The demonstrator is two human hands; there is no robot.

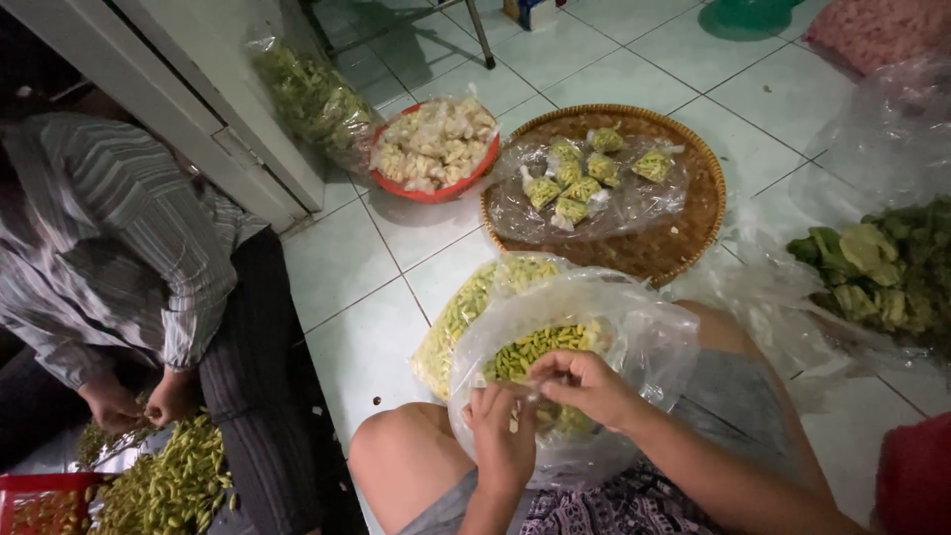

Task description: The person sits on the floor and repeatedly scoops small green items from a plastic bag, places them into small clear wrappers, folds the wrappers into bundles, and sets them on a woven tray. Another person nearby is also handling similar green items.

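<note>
Here, a clear plastic bag [634, 347] part filled with small green chillies [540, 347] sits in the lap of the person wearing the camera. The left hand [503, 441] and the right hand [586, 384] meet at the bag's mouth, fingers closed; they seem to pinch something small between them, though it is too dim to tell what. Just behind, a second clear bag of chillies [466, 312] lies on the pale tiled floor [347, 267]. Beyond it is one round woven tray [693, 238] holding about seven small knotted packets [580, 178] of green pieces on clear plastic. Left of the tray stands one red bowl [436, 188] of pale chunks, with a long bag of greens [312, 94] leaning against a white door [198, 109]. At the right, leafy greens [882, 267] rest in loose plastic. At the left, another person in a striped shirt [99, 238] has both hands over a loose heap of chillies [168, 485] beside a red tray [40, 500].
</note>
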